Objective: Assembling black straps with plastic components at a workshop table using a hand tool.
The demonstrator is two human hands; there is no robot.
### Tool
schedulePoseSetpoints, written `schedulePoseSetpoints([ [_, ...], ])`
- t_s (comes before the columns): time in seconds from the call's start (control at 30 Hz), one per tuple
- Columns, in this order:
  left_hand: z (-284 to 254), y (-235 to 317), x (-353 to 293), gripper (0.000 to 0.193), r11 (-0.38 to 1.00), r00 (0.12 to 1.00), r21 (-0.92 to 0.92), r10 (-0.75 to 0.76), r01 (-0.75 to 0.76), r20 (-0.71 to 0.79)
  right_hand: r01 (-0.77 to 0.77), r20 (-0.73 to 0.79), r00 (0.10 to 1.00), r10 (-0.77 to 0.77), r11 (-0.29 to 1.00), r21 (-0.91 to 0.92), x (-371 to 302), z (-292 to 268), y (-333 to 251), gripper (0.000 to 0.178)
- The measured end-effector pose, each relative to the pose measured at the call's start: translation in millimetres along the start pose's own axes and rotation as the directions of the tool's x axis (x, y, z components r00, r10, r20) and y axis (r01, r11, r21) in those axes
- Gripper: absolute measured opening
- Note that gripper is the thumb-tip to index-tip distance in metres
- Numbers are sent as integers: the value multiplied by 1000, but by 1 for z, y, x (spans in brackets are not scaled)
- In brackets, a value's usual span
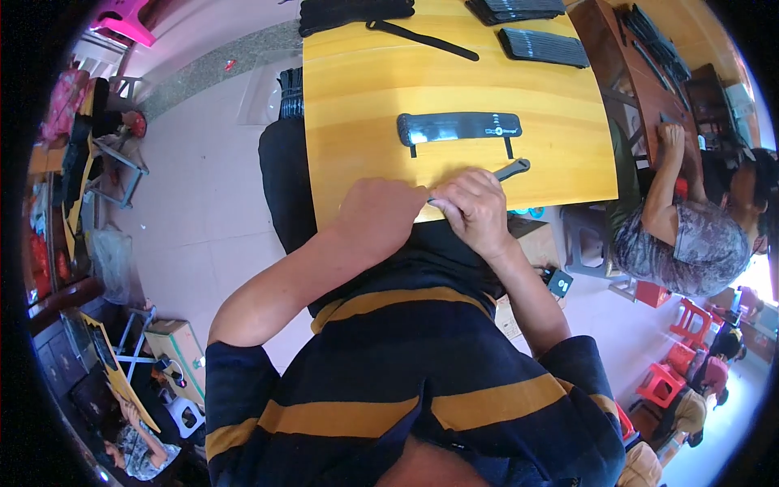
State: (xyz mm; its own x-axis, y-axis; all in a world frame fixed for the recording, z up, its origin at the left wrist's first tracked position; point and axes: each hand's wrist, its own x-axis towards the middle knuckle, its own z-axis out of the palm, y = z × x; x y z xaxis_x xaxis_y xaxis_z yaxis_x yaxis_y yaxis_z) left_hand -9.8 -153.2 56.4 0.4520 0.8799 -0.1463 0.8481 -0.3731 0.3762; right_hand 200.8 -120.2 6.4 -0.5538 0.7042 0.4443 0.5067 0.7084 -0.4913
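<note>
At the near edge of the yellow table (357, 97), my left hand (383, 209) and my right hand (473, 209) are close together, both closed on one dark strap (513, 170). Its slotted, rounded end sticks out past my right knuckles onto the tabletop; the stretch between my fingers is mostly hidden. Just beyond my hands lies a glossy black folded sleeve (459, 128) with a printed label, and two short black tabs poke out from its near side.
Farther back on the table lie a loose black strap (426, 40), a black bundle (357, 15) and stacks of black straps (544, 48). A clear bag (268, 89) with black pieces hangs by the left edge. Another person (686, 235) works at a brown table on the right.
</note>
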Motion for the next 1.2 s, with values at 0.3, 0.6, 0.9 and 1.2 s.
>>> schedulePoseSetpoints([
  [0.3,8,-29,-22,12,999,999,26,-31,32,-41,-45,-46,998,44,999,-23,-6,-4,17,11],
  [0.6,5,-15,-18,7,982,978,-186,-56,18,-199,-17,-35,999,16,999,-46,-2,-7,17,15],
  [0.9,20,-18,3,13,996,987,-91,-14,-1,-162,-22,-44,999,21,999,-37,-3,-6,15,14],
  [1.2,20,-17,5,12,997,983,-64,20,-32,-182,-20,-46,999,19,999,-32,-1,-8,14,15],
])
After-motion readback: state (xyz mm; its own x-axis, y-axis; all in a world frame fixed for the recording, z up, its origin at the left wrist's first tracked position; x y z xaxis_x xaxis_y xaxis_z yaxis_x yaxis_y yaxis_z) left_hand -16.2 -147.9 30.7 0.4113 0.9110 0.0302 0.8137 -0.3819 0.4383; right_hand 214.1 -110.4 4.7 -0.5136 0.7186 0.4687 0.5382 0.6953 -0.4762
